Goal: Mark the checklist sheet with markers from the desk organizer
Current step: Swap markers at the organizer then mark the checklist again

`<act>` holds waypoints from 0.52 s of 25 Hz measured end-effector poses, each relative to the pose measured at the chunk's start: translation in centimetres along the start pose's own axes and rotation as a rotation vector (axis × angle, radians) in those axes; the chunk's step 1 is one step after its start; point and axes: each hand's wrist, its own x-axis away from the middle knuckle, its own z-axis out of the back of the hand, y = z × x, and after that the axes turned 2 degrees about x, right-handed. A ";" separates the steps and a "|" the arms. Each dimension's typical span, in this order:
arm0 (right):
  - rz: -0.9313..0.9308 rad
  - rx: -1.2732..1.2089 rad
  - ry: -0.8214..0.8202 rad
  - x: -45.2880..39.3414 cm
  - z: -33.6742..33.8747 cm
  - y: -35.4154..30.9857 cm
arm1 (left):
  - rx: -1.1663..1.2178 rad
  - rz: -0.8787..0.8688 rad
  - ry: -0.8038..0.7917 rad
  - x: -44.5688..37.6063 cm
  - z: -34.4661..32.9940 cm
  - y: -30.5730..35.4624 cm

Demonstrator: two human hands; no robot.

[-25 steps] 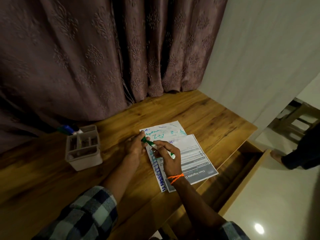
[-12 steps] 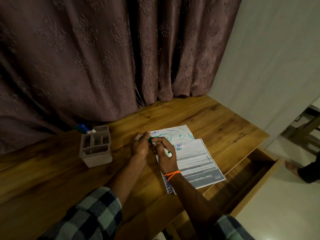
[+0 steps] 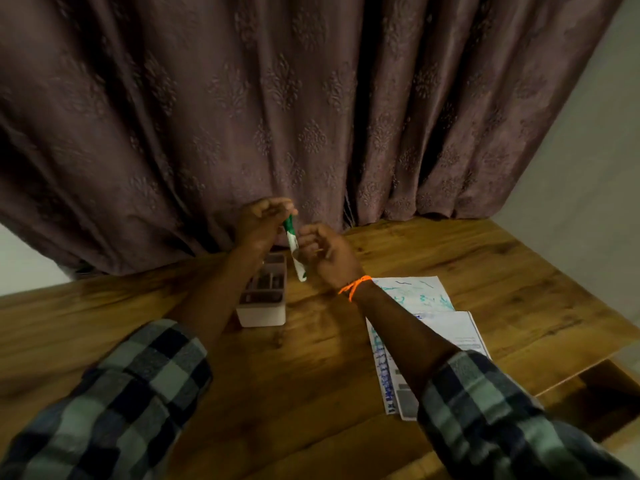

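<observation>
A green and white marker (image 3: pixel 294 249) hangs almost upright above the white desk organizer (image 3: pixel 263 308). My left hand (image 3: pixel 259 221) pinches its green top end. My right hand (image 3: pixel 327 252), with an orange thread at the wrist, sits beside the marker's lower half with fingers curled near it; whether they touch it I cannot tell. The checklist sheet (image 3: pixel 446 327) lies on the wooden desk (image 3: pixel 311 358) to the right, partly under my right forearm, on top of a scribbled white paper (image 3: pixel 415 292).
A brown patterned curtain (image 3: pixel 277 116) hangs right behind the desk and the organizer. An open drawer (image 3: pixel 595 393) juts out at the desk's right front. A pale wall stands at the right.
Both hands have left the sheet and lifted the marker up and left, over the organizer. The view has swung left, so the sheet now lies to the right.
</observation>
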 end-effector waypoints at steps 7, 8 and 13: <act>-0.051 0.361 0.081 -6.3 -4.7 0.3 | -0.291 -0.195 -0.093 -2.1 3.1 0.1; -0.053 0.312 0.046 -6.8 -5.0 0.8 | -0.292 -0.186 -0.109 -2.2 3.3 -0.1; -0.061 0.518 -0.022 -7.1 -5.9 1.7 | -0.409 -0.164 -0.144 -3.4 5.0 -2.5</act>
